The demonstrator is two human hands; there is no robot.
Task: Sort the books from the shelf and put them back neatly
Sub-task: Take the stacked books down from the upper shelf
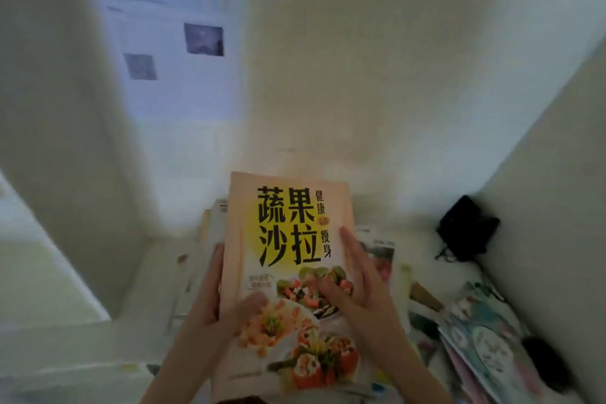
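A peach-coloured cookbook (288, 239) with big black characters on a yellow patch and photos of salads is held up in the middle of the view, cover facing me. My left hand (219, 295) grips its left edge, fingers behind the book and thumb curled onto the cover. My right hand (354, 275) lies on the right side of the cover with straight fingers. Beneath the book several other books and magazines (380, 259) lie flat and jumbled on the white shelf floor (423, 249).
White walls enclose the compartment: a divider (65, 141) at left and a side wall (557, 174) at right. A small black pouch (469, 229) sits in the back right corner. Floral-covered booklets (485, 348) lie fanned out at the lower right.
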